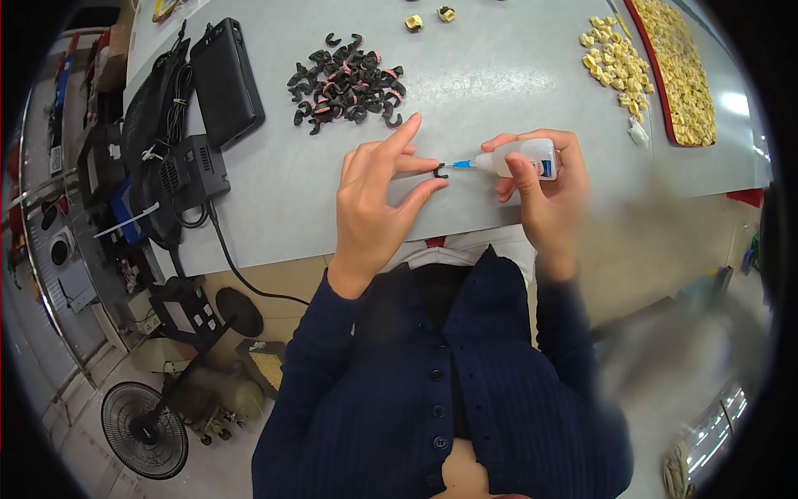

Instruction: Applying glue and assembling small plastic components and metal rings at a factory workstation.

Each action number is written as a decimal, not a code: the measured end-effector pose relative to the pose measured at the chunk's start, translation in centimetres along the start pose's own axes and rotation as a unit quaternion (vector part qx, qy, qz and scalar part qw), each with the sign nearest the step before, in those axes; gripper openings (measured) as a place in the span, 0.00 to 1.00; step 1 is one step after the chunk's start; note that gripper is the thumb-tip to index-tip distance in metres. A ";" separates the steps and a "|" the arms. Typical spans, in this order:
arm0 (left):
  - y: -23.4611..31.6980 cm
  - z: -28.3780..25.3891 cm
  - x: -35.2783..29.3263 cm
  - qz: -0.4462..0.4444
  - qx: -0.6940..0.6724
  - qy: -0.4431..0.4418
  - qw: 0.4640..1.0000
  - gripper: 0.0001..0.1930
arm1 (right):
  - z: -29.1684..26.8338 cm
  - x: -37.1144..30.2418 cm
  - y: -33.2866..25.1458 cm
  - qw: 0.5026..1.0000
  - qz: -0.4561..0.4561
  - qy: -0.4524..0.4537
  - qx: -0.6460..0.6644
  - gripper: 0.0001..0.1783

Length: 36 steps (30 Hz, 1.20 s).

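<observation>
Nearest me, my left hand (374,195) pinches a small black curved clip (439,170) near the grey table's (499,75) front edge, my right hand (540,187) closed around a white squeeze bottle with blue nozzle (519,158); I judge steadying the tip best.

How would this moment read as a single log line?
left hand: pinches small black curved piece | right hand: holds white glue bottle, blue nozzle at piece | behind: black pieces pile

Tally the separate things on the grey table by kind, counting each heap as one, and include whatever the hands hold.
Heap of small black curved pieces: 1
Heaps of small yellow pieces, one loose, one on the red tray: 2
Yellow pieces lying apart at the top edge: 2
Black flat box: 1
Glue bottle, in the right hand: 1
Black piece, in the left hand: 1
Total: 8
</observation>
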<state>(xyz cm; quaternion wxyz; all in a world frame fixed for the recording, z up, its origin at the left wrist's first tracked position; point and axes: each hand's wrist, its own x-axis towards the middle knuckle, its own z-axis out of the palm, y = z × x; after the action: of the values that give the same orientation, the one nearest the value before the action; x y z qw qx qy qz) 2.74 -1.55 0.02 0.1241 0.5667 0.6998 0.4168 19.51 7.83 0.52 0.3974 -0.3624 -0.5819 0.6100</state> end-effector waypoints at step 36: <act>-0.5 -0.8 1.1 -0.035 0.014 0.112 0.993 0.19 | -1.0 0.3 -0.1 0.997 -0.012 0.063 0.045 0.10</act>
<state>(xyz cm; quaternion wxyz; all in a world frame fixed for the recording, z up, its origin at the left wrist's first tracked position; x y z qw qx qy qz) 1.51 -0.94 0.46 0.0510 0.4931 0.7346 0.4632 20.31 8.50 0.52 0.4562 -0.3748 -0.5324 0.6066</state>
